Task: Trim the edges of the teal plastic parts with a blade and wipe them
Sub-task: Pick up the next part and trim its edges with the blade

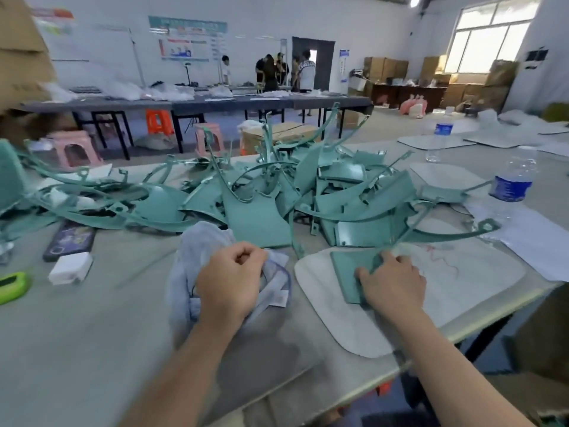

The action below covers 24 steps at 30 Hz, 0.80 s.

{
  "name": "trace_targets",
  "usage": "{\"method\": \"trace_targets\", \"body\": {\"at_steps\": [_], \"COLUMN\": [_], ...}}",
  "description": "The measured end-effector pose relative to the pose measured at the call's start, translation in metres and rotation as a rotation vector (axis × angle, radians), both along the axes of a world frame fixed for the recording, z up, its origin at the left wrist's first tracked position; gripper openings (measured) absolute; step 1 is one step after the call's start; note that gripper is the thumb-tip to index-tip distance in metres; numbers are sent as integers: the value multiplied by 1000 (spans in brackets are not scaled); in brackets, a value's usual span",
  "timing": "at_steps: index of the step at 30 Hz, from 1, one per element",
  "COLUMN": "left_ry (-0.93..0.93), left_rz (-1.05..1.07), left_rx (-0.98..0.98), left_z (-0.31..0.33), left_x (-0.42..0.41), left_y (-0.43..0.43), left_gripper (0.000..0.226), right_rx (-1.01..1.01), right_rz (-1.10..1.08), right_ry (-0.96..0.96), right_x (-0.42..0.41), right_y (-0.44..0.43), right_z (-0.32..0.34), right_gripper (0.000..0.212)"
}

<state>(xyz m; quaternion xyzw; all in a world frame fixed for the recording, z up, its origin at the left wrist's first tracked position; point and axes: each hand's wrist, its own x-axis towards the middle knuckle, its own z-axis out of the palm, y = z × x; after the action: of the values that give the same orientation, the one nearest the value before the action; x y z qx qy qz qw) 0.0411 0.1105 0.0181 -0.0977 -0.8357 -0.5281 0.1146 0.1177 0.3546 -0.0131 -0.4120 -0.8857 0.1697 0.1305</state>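
Note:
A flat teal plastic part (346,272) lies on a pale grey mat (338,328) near the table's front edge. My right hand (394,283) lies over its right side, fingers curled onto its edge. My left hand (231,277) sits to the left with curled fingers gripping a crumpled pale blue cloth (197,241). Behind both hands a big heap of teal plastic parts (261,192) spreads across the table. No blade shows in this view.
A dark phone (69,240), a white block (70,268) and a green tool (12,286) lie at the left. Water bottles (512,177) stand at the right. The table's front edge runs diagonally at lower right. People stand at far benches.

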Motion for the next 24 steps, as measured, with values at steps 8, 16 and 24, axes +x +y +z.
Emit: {"method": "trace_targets", "body": {"at_steps": [8, 16, 24], "left_ry": [-62, -304, -475], "left_rz": [-329, -295, -166], "left_rx": [-81, 134, 663], "left_z": [-9, 17, 30], "left_x": [1, -3, -7], "left_y": [33, 34, 15], "left_gripper": [31, 96, 26], "right_rx": [-589, -433, -738], "right_rz": [33, 9, 211], "right_ry": [726, 1117, 1067], "right_x": [-7, -13, -37], "right_y": [-28, -53, -92], "right_z": [17, 49, 67], "right_gripper": [32, 25, 26]}}
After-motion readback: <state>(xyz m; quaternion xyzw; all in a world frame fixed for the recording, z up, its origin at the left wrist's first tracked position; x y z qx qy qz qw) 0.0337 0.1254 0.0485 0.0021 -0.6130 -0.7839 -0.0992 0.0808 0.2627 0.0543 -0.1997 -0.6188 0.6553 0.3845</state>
